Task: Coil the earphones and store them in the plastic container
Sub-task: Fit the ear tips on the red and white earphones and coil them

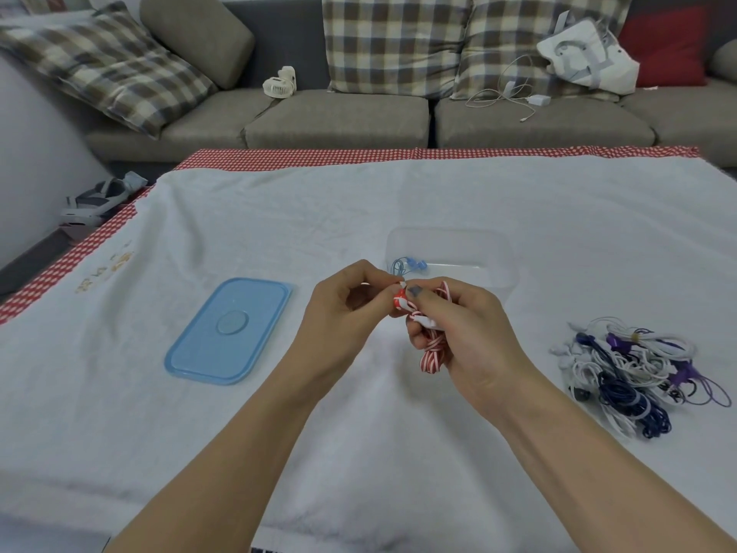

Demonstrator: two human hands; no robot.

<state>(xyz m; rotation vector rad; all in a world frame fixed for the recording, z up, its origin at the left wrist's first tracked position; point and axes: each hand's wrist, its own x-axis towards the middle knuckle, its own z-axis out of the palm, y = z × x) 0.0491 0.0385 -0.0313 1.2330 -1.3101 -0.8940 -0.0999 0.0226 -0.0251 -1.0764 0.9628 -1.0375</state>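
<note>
At the left of the frame the blue lid (pixel 228 331) is lying flat on the white cloth (pixel 279 217), well apart from the work and not yet needed. Moving to the middle, the left hand (pixel 343 309) is pinching the loose end of the red-and-white earphones (pixel 430 349), finger and thumb closed on a small red-and-white piece at the top of the bundle. Just beside it the right hand (pixel 462 329) is gripping the bundle itself, fingers curled round the gathered loops, with a striped loop hanging out below the palm. Both hands are working above the cloth, just in front of the clear container (pixel 454 253), which is sitting open in the centre right with a blue pair (pixel 408 267) already lying in its near left corner. The step in hand appears to be finishing the coil by wrapping or tucking the tail. To do it well, the right hand should be keeping even, light pressure so the loops stay stacked rather than splaying, while the left is feeding the tail round the waist of the coil without twisting it. A cable this thin will likely spring open if the grip loosens before the end is tucked. The coil can then be going straight forward into the free part of the container, beside the blue pair. At the right of the frame the tangled pile (pixel 634 373) of white, navy and purple earphones is waiting.
</note>
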